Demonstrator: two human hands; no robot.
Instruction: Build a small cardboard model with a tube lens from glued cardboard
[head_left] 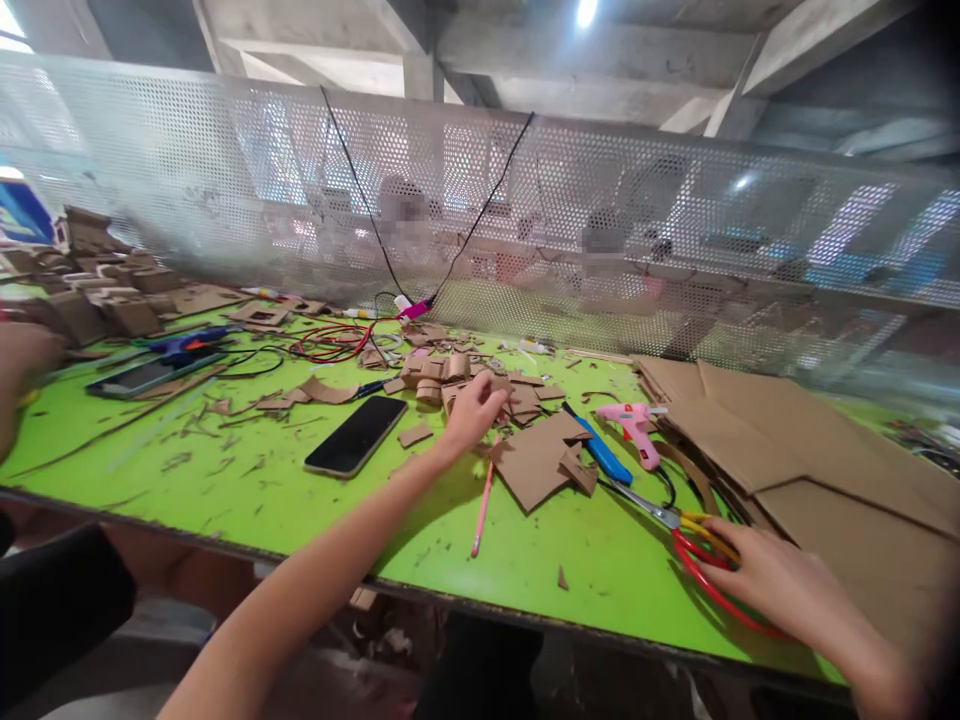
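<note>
My left hand [476,412] reaches over a heap of small cardboard pieces [429,388] in the middle of the green table. Its fingers are bent together, and what lies between them is hidden. At the right, my right hand [780,580] grips the scissors [664,515] by their red and yellow handles, with the blades pointing left toward the heap. Between the hands lie a flat cardboard sheet [536,460], a blue utility knife [606,450] and a pink pencil [485,500]. A pink glue gun [636,428] rests just beyond the scissors.
A black phone [356,436] lies left of my left forearm. Large cardboard sheets [825,440] are stacked at the right. Another person's hand [26,370] is at the far left, near a blue glue gun [187,343] and piled cardboard parts [112,290]. A perforated metal screen [480,220] stands behind.
</note>
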